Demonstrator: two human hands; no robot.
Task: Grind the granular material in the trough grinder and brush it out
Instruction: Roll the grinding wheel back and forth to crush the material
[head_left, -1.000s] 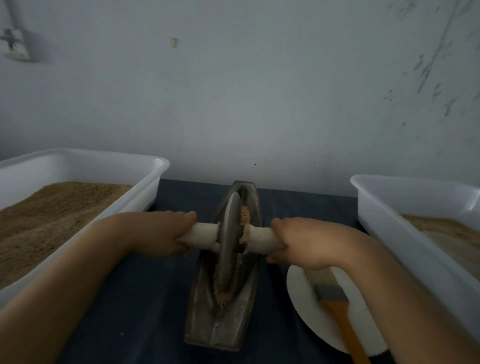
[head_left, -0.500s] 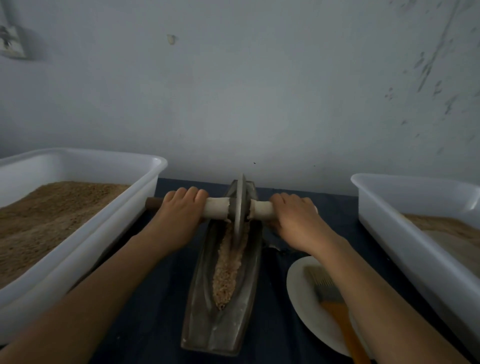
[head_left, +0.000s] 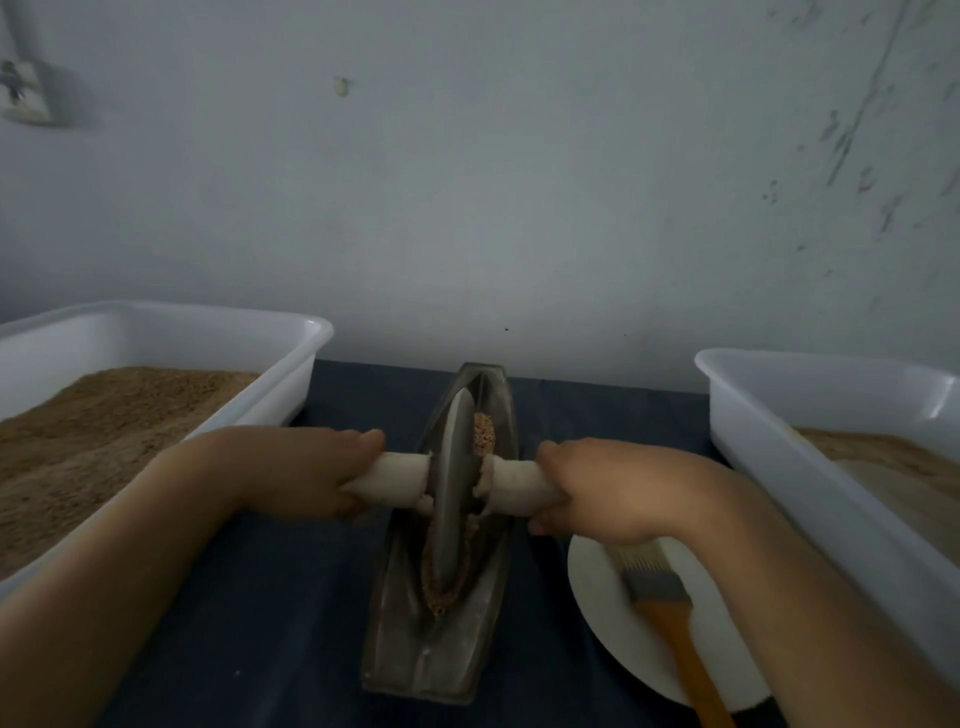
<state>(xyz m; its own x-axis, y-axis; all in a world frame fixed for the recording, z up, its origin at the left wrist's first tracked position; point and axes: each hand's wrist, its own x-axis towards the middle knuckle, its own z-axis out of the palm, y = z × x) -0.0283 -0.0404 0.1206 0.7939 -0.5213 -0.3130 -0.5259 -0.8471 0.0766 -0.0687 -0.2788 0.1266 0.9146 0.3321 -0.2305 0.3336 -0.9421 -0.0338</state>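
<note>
A boat-shaped metal trough grinder (head_left: 415, 660) lies lengthwise on the dark cloth in front of me. Its metal wheel (head_left: 451, 499) stands upright in the groove near the trough's middle. Brown granular material (head_left: 484, 434) shows behind the wheel and along the groove under it. My left hand (head_left: 306, 475) grips the white-wrapped axle (head_left: 397, 483) left of the wheel. My right hand (head_left: 597, 488) grips the axle's right half. A brush (head_left: 660, 592) with an orange handle lies on a white plate (head_left: 597, 587) to the right.
A white tub (head_left: 291, 332) of brown grain stands at the left. Another white tub (head_left: 753, 415) with paler powder stands at the right. A grey wall rises just behind the trough.
The wheel rolled to the trough's far end half a second ago and has now come back toward me to the middle. Both hands kept their grip on the axle.
</note>
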